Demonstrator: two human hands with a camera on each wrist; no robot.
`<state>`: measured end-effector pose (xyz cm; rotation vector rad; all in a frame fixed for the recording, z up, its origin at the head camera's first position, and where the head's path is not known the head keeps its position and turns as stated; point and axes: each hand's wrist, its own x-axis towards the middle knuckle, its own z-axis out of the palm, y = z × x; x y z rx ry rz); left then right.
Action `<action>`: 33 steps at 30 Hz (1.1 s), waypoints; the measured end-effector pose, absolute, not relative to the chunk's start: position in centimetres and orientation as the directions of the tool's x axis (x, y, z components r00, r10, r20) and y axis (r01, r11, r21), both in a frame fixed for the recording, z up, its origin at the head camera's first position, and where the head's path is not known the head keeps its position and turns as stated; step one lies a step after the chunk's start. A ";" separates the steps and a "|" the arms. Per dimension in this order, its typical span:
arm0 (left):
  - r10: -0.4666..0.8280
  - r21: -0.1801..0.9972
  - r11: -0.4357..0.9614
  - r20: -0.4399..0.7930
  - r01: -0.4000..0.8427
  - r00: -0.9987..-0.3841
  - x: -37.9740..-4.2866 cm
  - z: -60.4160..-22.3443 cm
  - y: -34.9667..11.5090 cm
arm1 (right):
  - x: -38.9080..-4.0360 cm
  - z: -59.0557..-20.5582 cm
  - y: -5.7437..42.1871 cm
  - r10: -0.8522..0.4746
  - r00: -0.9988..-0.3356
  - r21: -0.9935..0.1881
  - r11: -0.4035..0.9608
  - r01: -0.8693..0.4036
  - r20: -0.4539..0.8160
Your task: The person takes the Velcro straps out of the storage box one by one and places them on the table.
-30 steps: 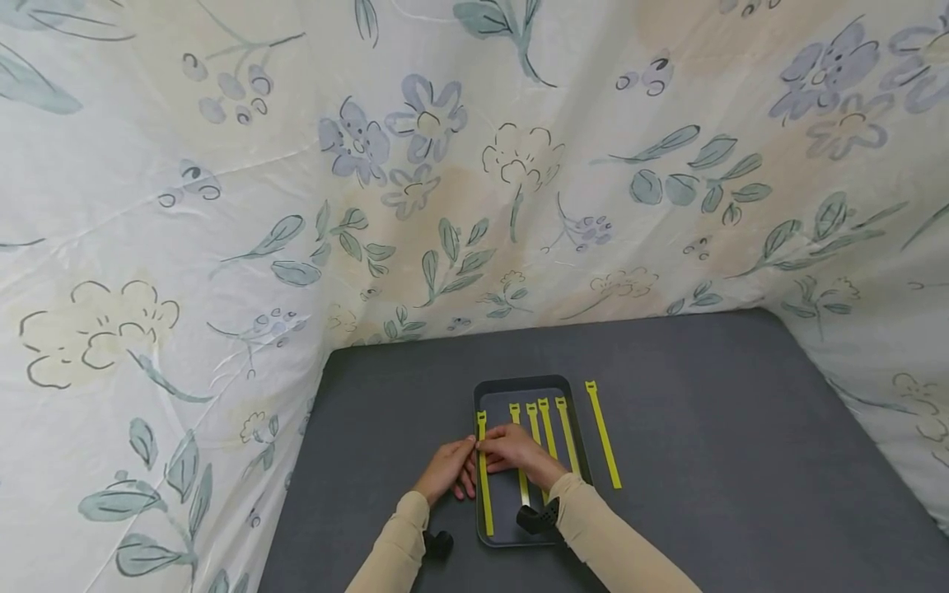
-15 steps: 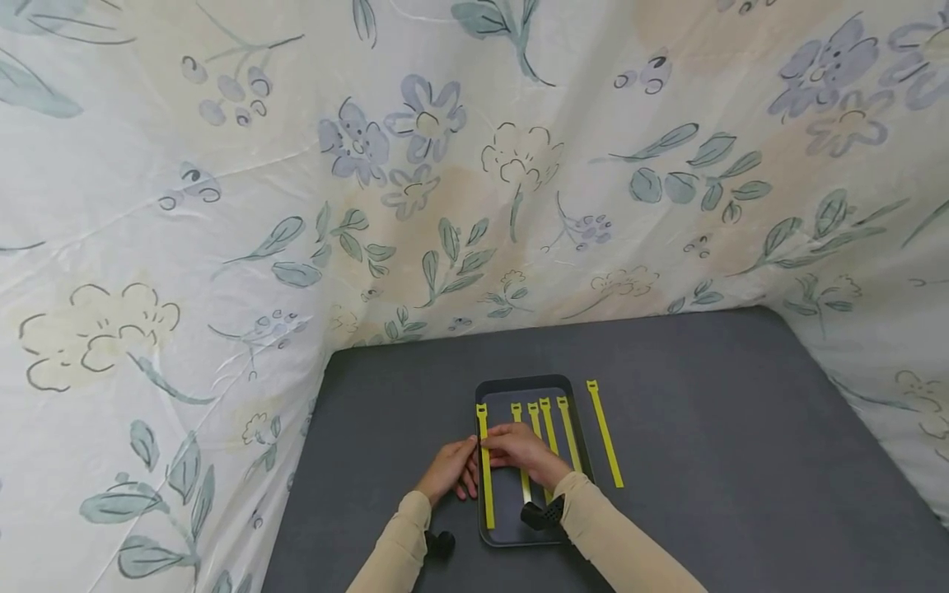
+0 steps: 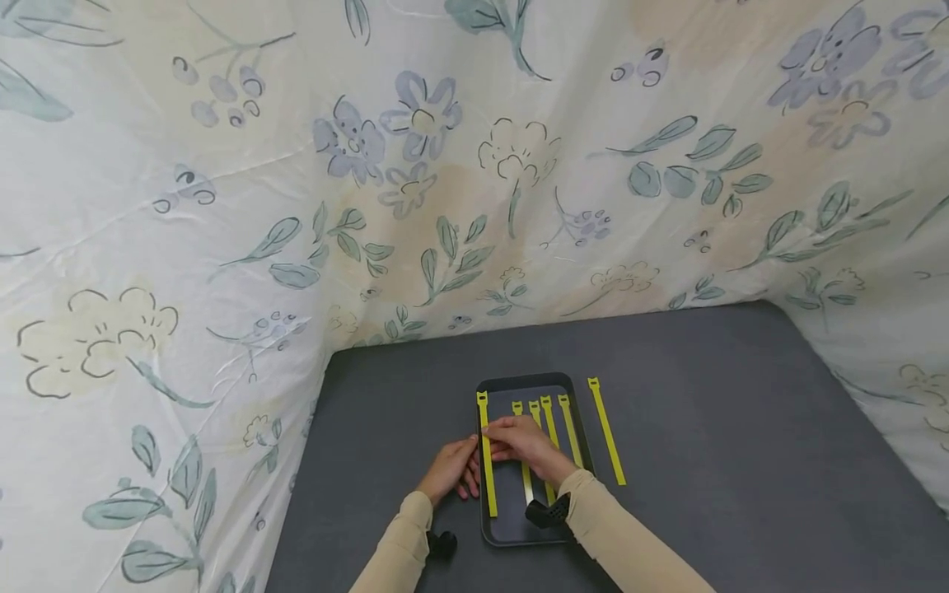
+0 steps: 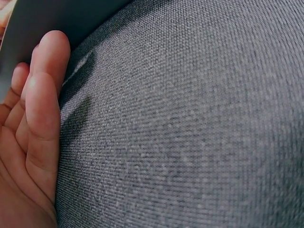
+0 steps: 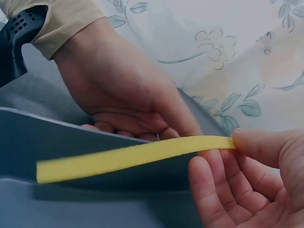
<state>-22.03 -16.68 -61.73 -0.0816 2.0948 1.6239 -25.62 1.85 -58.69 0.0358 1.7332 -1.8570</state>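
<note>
In the head view my right hand point(image 3: 528, 445) reaches over the dark tray point(image 3: 509, 512), pinching a yellow hook-and-loop cable tie point(image 3: 489, 482) between thumb and fingers. The tie lies lengthwise along the tray's left side, slotted head away from me. Its plain tail point(image 5: 118, 159) hangs out over the tray in the right wrist view. My left hand point(image 3: 447, 471) holds the left rim, thumb side at the edge, the other fingers outside against the tray wall point(image 4: 76, 16). Several similar ties point(image 3: 551, 420) lie side by side in the tray, partly hidden under my right hand and forearm.
One more yellow cable tie point(image 3: 608, 432) lies on the grey cloth-covered table point(image 3: 712, 445) to the right of the tray. A flowered white cloth point(image 3: 415, 247) hangs behind the table and on both sides. Black wrist cameras point(image 3: 547, 513) sit at both cuffs.
My right hand has slid the pinched cable tie forward, away from me, along the tray's left side. The left hand has stayed at the rim.
</note>
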 end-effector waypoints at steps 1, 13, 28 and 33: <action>0.241 0.895 0.291 -0.410 -0.337 -0.880 -22.0 -61.8 -16.7 | -25.6 -58.5 1.9 -0.396 -0.827 -0.904 0.022 0.426 -0.399; 0.220 0.890 0.302 -0.415 -0.343 -0.883 -21.7 -61.4 -16.6 | -26.0 -56.4 2.6 -0.390 -0.858 -0.932 0.004 0.362 -0.334; 0.206 0.896 0.296 -0.400 -0.332 -0.893 -21.5 -61.4 -16.3 | -26.5 -53.4 4.0 -0.364 -0.885 -0.949 -0.011 0.317 -0.291; 0.213 0.899 0.290 -0.396 -0.329 -0.893 -21.6 -61.5 -16.3 | -26.6 -52.8 4.7 -0.348 -0.895 -0.954 -0.007 0.300 -0.278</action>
